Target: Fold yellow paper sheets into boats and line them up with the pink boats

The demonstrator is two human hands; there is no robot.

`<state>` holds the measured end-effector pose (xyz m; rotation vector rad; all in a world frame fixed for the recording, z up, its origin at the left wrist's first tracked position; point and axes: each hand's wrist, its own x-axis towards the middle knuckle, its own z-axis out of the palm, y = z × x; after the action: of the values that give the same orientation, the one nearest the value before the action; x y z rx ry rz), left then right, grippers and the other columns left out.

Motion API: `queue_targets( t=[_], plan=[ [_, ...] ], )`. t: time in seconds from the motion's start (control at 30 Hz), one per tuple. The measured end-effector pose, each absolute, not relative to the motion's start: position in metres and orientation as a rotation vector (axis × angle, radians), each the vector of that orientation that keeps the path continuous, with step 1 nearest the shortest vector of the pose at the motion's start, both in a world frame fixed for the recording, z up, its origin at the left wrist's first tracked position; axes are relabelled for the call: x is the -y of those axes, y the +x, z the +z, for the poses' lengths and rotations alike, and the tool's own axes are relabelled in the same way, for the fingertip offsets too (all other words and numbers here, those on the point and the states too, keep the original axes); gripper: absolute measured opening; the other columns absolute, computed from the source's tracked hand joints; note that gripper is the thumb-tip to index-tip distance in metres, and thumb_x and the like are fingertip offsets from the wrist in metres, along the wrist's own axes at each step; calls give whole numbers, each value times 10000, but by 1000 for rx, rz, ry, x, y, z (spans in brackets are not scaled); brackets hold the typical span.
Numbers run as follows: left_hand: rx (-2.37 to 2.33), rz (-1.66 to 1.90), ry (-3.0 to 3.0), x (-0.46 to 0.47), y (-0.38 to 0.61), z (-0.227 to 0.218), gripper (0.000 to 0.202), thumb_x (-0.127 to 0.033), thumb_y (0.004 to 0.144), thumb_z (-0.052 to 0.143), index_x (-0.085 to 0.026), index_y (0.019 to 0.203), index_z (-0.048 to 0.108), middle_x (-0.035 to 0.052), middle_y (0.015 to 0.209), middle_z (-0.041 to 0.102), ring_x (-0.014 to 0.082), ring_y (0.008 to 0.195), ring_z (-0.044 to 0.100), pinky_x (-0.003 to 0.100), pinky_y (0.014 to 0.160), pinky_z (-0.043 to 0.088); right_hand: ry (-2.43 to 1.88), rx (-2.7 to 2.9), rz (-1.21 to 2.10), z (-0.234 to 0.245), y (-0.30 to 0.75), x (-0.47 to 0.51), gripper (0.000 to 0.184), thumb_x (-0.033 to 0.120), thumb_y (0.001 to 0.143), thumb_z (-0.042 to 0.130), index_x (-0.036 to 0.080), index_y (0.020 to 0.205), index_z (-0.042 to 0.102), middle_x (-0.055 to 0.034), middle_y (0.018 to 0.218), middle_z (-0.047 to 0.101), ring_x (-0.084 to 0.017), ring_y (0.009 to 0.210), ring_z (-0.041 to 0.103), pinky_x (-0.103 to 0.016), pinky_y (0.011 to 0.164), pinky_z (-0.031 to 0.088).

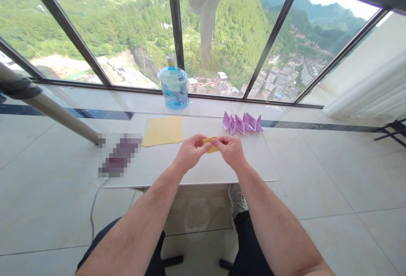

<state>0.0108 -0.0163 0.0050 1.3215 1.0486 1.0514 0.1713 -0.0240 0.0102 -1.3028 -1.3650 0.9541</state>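
My left hand [190, 152] and my right hand [231, 150] meet over the middle of a small white table [263, 161]. Both pinch one small folded yellow paper piece [209, 144] between fingertips and thumbs, a little above the tabletop. A stack of flat yellow paper sheets [163, 131] lies on the table to the left of my hands. Several folded purple paper pieces [242, 123] stand in a row at the table's far right edge.
A blue water jug [174, 86] stands on the window sill behind the table. A blurred dark object [119, 155] lies on the table's left part, with a cable [94, 208] hanging down. A slanted pole [47, 106] crosses at left. Tiled floor surrounds the table.
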Motion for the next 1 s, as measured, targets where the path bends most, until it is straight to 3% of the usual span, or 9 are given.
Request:
queue_targets(
  t=[0.1, 0.2, 0.47, 0.6, 1.0],
  plan=[
    [-1116, 1167, 1286, 14, 10, 3, 212, -366, 734, 730, -170, 792, 675, -10, 692, 643, 123, 651, 565, 243, 613, 445, -1259, 1334, 1011, 9, 170, 25, 244, 413, 733, 741, 172, 770, 731, -15, 677, 675, -147, 616, 576, -264, 577, 447],
    [-1183, 1180, 1295, 13, 10, 2, 153, -326, 736, 699, -179, 738, 659, -27, 640, 602, 114, 603, 526, 241, 582, 420, -1283, 1325, 933, 8, 171, 25, 239, 421, 761, 704, 184, 730, 698, -10, 646, 655, -147, 602, 569, -264, 562, 446],
    [-1224, 1116, 1445, 19, 13, 6, 132, -314, 755, 638, -198, 775, 697, 11, 753, 693, 163, 723, 606, 277, 676, 466, -1373, 1446, 875, 7, 167, 28, 225, 401, 776, 664, 185, 719, 697, -21, 655, 676, -166, 606, 595, -275, 558, 448],
    [-1240, 1111, 1471, 21, 14, 8, 98, -278, 748, 612, -205, 735, 675, -6, 718, 679, 155, 714, 608, 274, 688, 471, -1408, 1522, 832, 5, 167, 28, 204, 383, 769, 659, 188, 719, 694, -22, 655, 679, -170, 606, 597, -285, 573, 445],
    [-1194, 1126, 1164, 15, 14, 6, 84, -263, 678, 640, -187, 687, 606, -41, 623, 569, 109, 603, 503, 222, 550, 385, -1430, 1455, 773, 4, 159, 29, 195, 383, 782, 614, 203, 708, 627, 5, 627, 620, -151, 573, 542, -277, 552, 426]
  ],
)
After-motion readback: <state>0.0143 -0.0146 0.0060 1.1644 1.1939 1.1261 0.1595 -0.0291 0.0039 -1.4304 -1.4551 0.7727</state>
